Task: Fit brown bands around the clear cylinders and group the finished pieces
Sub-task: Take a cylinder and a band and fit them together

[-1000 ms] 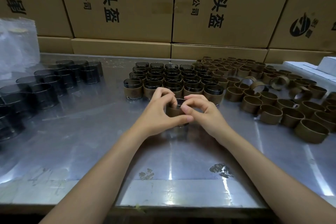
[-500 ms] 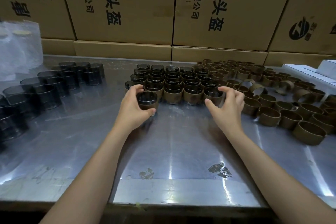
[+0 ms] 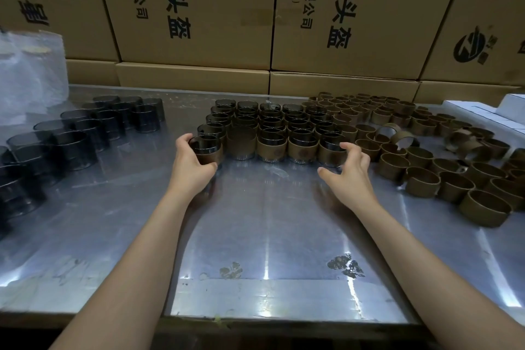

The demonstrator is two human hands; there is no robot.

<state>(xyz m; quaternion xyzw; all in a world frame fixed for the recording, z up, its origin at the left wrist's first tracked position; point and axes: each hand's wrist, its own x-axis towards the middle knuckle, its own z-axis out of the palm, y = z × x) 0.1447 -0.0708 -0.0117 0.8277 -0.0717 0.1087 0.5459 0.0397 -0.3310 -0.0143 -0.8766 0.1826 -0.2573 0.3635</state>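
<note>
My left hand (image 3: 191,163) grips a banded cylinder (image 3: 205,149), clear and dark on top with a brown band below, at the left end of the front row of the finished group (image 3: 272,129). My right hand (image 3: 348,170) hovers by the right end of that row, fingers loosely curved and holding nothing, its fingertips close to the last banded piece (image 3: 329,152). Several bare clear cylinders (image 3: 76,136) stand at the left of the metal table (image 3: 270,221). Several loose brown bands (image 3: 426,156) lie at the right.
Stacked cardboard boxes (image 3: 255,14) wall off the back of the table. A clear plastic bag (image 3: 28,71) sits at the far left, and white boxes (image 3: 488,113) at the far right. The table's front edge runs just below my forearms.
My left hand has carried the banded cylinder from the table's middle out to the left end of the finished group. My right hand let go and moved right, toward the row's right end.
</note>
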